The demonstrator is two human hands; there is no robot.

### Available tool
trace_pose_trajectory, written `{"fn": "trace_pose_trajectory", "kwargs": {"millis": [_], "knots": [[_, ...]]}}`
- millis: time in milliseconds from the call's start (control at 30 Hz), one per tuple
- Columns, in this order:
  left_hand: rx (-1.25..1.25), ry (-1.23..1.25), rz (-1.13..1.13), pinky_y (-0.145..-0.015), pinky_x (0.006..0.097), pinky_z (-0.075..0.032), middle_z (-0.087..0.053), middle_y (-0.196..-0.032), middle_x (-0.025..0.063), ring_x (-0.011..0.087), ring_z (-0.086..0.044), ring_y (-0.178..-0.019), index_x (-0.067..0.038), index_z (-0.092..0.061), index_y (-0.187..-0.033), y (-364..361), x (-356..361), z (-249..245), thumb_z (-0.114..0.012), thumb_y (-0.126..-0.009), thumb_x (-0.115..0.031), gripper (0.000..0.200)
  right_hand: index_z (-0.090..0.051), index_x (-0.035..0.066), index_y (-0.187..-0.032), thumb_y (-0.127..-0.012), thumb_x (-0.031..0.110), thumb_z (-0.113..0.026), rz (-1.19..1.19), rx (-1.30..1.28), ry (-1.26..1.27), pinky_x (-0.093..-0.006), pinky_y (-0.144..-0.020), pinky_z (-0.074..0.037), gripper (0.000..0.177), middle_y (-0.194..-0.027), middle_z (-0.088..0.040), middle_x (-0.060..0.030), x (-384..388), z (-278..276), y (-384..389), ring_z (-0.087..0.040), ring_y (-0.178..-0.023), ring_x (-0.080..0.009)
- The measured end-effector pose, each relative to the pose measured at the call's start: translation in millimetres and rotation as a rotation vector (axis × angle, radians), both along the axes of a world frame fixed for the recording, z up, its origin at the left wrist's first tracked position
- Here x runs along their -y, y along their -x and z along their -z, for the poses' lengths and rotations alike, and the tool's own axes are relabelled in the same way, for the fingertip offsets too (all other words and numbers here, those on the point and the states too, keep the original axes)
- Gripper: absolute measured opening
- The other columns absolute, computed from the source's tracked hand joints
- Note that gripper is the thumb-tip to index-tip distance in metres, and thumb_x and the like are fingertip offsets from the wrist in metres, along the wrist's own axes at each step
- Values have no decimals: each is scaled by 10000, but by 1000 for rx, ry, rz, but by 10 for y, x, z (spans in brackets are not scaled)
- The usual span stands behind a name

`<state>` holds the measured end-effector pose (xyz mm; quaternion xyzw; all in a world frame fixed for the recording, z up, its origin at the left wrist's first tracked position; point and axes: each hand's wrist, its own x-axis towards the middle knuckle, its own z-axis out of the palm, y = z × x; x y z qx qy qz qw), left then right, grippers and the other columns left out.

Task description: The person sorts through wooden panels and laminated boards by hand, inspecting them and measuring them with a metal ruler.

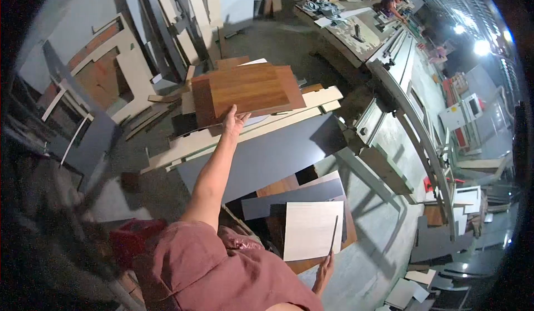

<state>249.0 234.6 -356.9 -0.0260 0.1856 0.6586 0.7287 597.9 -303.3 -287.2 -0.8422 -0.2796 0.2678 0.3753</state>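
My left hand (236, 122) is stretched forward, its fingers closed on the near edge of a brown wood-grain panel (247, 88). That panel lies over a larger reddish-brown board (203, 102) on a pile. At lower right my right hand (324, 272) is closed round the lower end of a thin dark strip (335, 233), whose exact kind I cannot make out. The strip crosses in front of a pale, squarish panel (308, 230). Beneath the pale panel are grey and brown boards. Between my hands lies a large grey board (272, 149).
Long cream boards (306, 104) lie under the pile. Tall panels (167, 21) lean at the back left, near a cut-out frame (130, 80). A long machine table with a rail (409, 122) runs along the right. Another person (394, 6) works at the far bench.
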Motion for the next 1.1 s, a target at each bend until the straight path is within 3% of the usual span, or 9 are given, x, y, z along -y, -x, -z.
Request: {"fn": "trace_pose_trajectory", "kwargs": {"millis": [67, 133, 200, 233, 333, 500, 600, 833, 1100], "knots": [[231, 247, -80, -915, 558, -388, -310, -1298, 193, 389, -340, -1179, -35, -311, -1246, -144, -251, 210, -604, -806, -146, 540, -426, 23, -1246, -921, 245, -397, -1, 217, 36, -205, -408, -251, 395, -576, -360, 40, 146, 171, 42, -316, -470, -42], [127, 229, -47, -936, 518, -387, -353, -1268, 197, 363, -346, -1181, -26, -324, -1241, -252, -413, 464, -561, -841, -192, 494, -434, 30, -1242, -920, 249, -399, 60, 165, 78, -200, -407, -245, 390, -566, -349, 49, 62, -183, 312, -314, -464, -38], [55, 13, -62, -952, 520, -355, -391, -1252, 195, 355, -375, -1170, -46, -352, -1227, -354, -564, 736, -541, -853, -229, 458, -446, 39, -1234, -914, 258, -393, 267, -103, 258, -300, -751, -418, 391, -986, -575, -144, -101, -515, 618, -533, -840, -207], [110, 41, 1, -957, 517, -349, -388, -1263, 178, 346, -355, -1186, -47, -354, -1231, -372, -623, 780, -545, -851, -234, 464, -451, 60, -1236, -908, 204, -398, 179, 107, 203, -278, -614, -410, 362, -805, -534, -87, 141, -197, 501, -465, -645, -159], [50, 155, -6, -977, 497, -330, -372, -1296, 143, 323, -307, -1224, -44, -365, -1231, -371, -784, 1010, -552, -846, -263, 481, -451, 74, -1237, -901, 203, -396, 313, -24, 264, -273, -619, -409, 364, -785, -529, -87, -120, -530, 737, -458, -640, -153], [40, 330, -24, -987, 487, -320, -361, -1301, 155, 321, -313, -1218, -44, -358, -1248, -384, -785, 817, -572, -826, -320, 547, -460, 58, -1218, -895, 234, -397, 265, 67, 285, -334, -823, -408, 374, -1090, -556, -203, -82, -205, 772, -545, -994, -302], [107, 694, -96, -987, 502, -306, -325, -1330, 143, 324, -302, -1225, -52, -362, -1252, -359, -848, 611, -609, -795, -343, 596, -444, 62, -1242, -918, 243, -386, 138, 181, 278, -255, -531, -384, 376, -668, -501, -25, -111, -96, 817, -460, -580, -115], [105, 800, 16, -996, 539, -243, -278, -1366, 146, 320, -275, -1247, -50, -282, -1314, -191, -984, 528, -621, -780, -369, 709, -464, 95, -1220, -898, 206, -387, 218, -25, 352, -341, -893, -378, 349, -1163, -514, -190, -545, -514, 992, -488, -1092, -308], [5, 798, 329, -954, 422, -353, -358, -1287, 242, 298, -361, -1187, 56, -307, -1266, -120, -1096, 573, -565, -807, -298, 634, -461, 125, -1230, -895, 232, -399, 246, -46, 325, -335, -877, -388, 357, -1151, -528, -181, -381, -546, 1157, -509, -1071, -291]]}}
